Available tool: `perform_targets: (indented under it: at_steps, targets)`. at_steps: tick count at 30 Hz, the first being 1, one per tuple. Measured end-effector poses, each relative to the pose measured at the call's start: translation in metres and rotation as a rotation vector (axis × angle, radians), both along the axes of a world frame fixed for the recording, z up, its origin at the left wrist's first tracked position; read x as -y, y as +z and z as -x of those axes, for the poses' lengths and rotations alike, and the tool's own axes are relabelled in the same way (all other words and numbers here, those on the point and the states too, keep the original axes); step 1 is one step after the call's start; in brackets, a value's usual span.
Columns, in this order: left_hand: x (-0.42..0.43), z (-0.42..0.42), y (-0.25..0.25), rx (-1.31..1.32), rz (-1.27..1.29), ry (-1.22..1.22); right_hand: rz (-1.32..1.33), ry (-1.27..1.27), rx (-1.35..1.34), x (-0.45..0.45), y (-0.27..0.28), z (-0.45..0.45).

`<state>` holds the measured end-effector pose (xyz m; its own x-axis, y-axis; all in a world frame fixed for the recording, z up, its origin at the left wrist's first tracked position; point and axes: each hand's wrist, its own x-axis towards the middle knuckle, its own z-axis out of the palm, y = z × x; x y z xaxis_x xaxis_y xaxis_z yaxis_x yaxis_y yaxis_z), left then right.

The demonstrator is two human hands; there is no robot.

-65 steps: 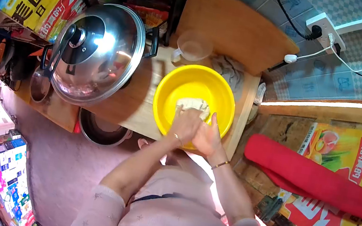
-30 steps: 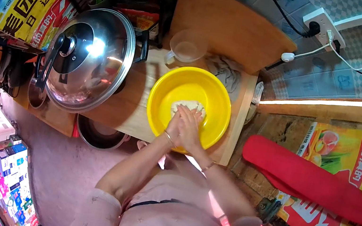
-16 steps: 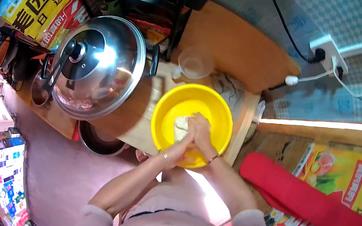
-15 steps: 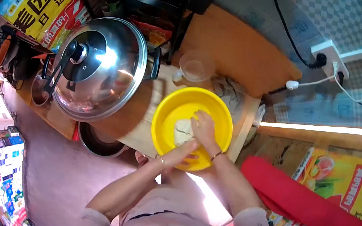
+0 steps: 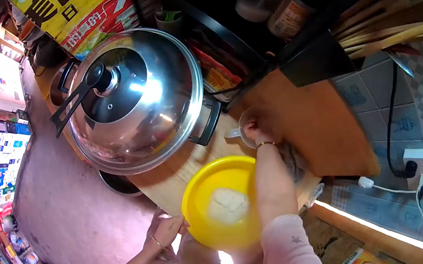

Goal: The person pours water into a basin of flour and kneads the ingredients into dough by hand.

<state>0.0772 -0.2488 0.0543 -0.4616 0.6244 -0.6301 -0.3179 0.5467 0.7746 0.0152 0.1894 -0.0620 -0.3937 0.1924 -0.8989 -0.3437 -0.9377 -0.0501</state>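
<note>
A pale lump of dough (image 5: pixel 228 206) lies in the yellow basin (image 5: pixel 203 178) on the light wooden board (image 5: pixel 164 184). My left hand (image 5: pixel 167 230) is at the basin's near left rim, its fingers bent against the edge. My right hand (image 5: pixel 254 129) reaches past the basin, over the clear plastic cup (image 5: pixel 242 133); its fingers are in or above the cup's opening and too blurred to read. My right forearm passes over the basin's right side and hides part of it. A grey cloth (image 5: pixel 292 159) lies beside my right wrist.
Left of the basin stands a large lidded steel pot (image 5: pixel 138 136), its black handle (image 5: pixel 207 123) near the cup. A black holder (image 5: pixel 319 58) with chopsticks is at the upper right. Wall socket (image 5: pixel 418 162) and cables are on the right. A pan (image 5: pixel 119 183) sits below the board.
Both hands have left the dough. My right hand has moved forward to the cup, my left to the basin's near left rim. The view has turned and shifted toward the pot and shelf.
</note>
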Motion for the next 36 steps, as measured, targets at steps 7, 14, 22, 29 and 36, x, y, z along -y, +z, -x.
perform_targets:
  at_steps: [7,14,22,29,36]
  targets:
    - [-0.021,0.019,0.011,-0.219,0.019,-0.088,-0.113,0.552,-0.266,-0.005,0.075,-0.031]
    - [-0.059,0.046,0.020,-0.780,-0.106,-0.023,-0.101,0.651,-0.111,0.175,0.121,-0.155]
    - [-0.106,0.050,-0.040,-0.848,-0.024,-0.046,-1.749,1.331,0.782,0.247,0.036,-0.183]
    - [-0.114,0.054,-0.029,-0.678,0.135,-0.038,-1.426,1.886,0.805,0.242,0.081,-0.171]
    - [-0.122,0.077,-0.027,-0.601,0.090,-0.082,-1.912,1.678,0.745,0.212,0.148,-0.126]
